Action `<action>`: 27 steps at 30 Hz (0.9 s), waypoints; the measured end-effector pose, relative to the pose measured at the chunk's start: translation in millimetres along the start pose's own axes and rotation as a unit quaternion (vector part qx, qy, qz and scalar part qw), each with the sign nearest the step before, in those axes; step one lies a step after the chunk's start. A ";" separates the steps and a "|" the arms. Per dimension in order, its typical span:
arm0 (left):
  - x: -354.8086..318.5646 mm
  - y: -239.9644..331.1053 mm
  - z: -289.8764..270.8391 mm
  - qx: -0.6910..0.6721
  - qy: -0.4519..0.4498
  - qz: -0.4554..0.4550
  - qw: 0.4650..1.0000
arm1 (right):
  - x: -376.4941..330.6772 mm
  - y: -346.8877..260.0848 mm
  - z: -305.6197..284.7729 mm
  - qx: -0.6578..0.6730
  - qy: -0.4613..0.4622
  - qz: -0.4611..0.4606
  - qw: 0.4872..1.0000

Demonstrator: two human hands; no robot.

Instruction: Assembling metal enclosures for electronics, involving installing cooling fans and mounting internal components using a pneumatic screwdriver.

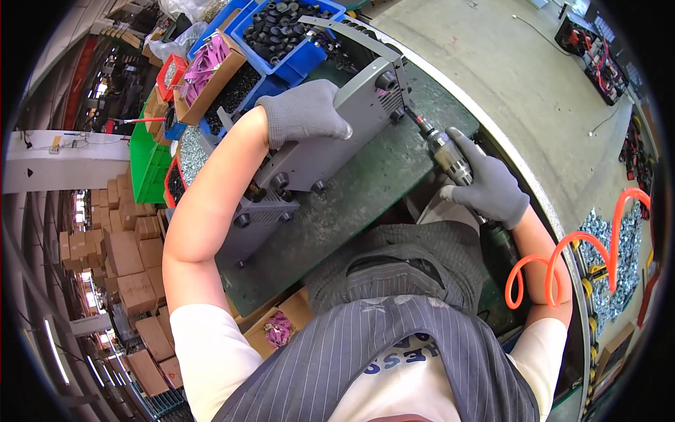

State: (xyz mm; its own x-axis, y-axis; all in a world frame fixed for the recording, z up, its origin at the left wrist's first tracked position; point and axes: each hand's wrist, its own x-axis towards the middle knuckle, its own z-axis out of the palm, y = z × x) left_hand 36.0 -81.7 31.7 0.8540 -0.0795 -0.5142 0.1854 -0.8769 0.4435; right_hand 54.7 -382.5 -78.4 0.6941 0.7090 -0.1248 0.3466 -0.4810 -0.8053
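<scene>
My left hand (pixel 306 112), in a grey glove, grips the edge of a grey metal casing (pixel 330 158) tilted on the green bench; some of its fingers are hidden. The casing has a strap-like handle (pixel 355 36), a vented end and black round feet (pixel 385 80). My right hand (pixel 496 188), gloved too, is wrapped around a power screwdriver (pixel 450 156). Its bit points at the casing's vented end, near a lower foot; whether it touches cannot be made out. A second grey casing (pixel 254 226) stands nearer, left of the first.
Blue bins (pixel 292 60) of black parts and a cardboard box (pixel 191 105) of pink strips line the bench's far left. A green crate (pixel 151 151) stands beyond. An orange coiled hose (pixel 555 257) hangs at right. Below me sits an open carton (pixel 295 309); stacked cartons (pixel 133 253) fill the left.
</scene>
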 end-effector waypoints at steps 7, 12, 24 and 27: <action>1.2 -0.6 -0.6 0.015 -0.006 0.010 1.000 | 3.0 9.1 1.0 0.000 -0.019 0.004 1.000; -1.4 -3.5 2.5 -0.025 -0.018 -0.002 1.000 | 1.5 -3.0 -5.9 -0.032 -0.035 0.024 0.999; -52.3 13.4 29.3 0.273 0.312 0.025 0.909 | -59.0 16.9 26.1 0.107 -0.024 0.018 0.994; -33.2 13.7 27.6 0.265 0.360 0.105 0.888 | -70.3 11.1 45.1 0.229 -0.072 0.077 0.968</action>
State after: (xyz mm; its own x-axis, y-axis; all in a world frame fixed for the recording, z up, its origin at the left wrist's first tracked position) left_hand -3.2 -104.2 34.6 0.9679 -0.1108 0.2258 -0.1063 -0.9938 -0.0321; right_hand -18.7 -414.3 -104.7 0.6095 0.7268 -0.3165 -0.0926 -0.3312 -0.9390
